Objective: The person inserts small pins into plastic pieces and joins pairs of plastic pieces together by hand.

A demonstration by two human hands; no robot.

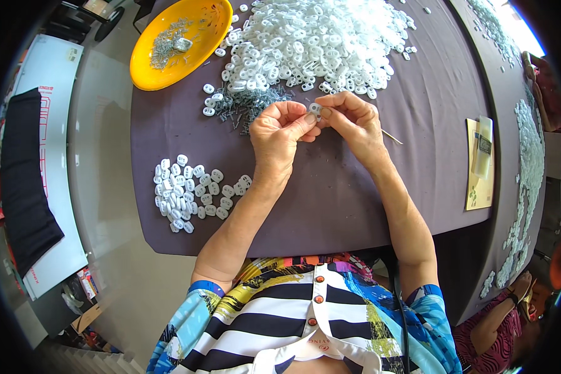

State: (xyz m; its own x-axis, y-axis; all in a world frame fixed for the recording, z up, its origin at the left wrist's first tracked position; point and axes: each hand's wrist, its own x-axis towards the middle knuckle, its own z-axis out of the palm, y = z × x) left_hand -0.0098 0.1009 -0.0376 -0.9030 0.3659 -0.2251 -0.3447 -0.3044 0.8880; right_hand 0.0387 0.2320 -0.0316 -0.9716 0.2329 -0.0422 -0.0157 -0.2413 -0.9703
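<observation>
My left hand point(282, 131) and my right hand point(354, 124) meet over the middle of the dark table. Between their fingertips they pinch a small white two-hole plastic piece point(316, 109). Thumb and forefinger of each hand close on it, hiding part of it. Just beyond my left hand lies a heap of small grey metal pieces point(246, 106), too fine to tell exactly. Behind it spreads a big pile of white two-hole plastic pieces point(318, 43). A smaller group of white pieces point(184, 190) sits left of my left forearm. A thin stick point(393, 137) shows beside my right hand.
At the far left a yellow oval plate point(202, 50) carries small metal bits. To the right lie a tan card or booklet point(474, 194) and a clear plastic item point(483, 159). Another table point(505, 187) bears more white pieces, with another person's arm point(492, 321) near its lower end.
</observation>
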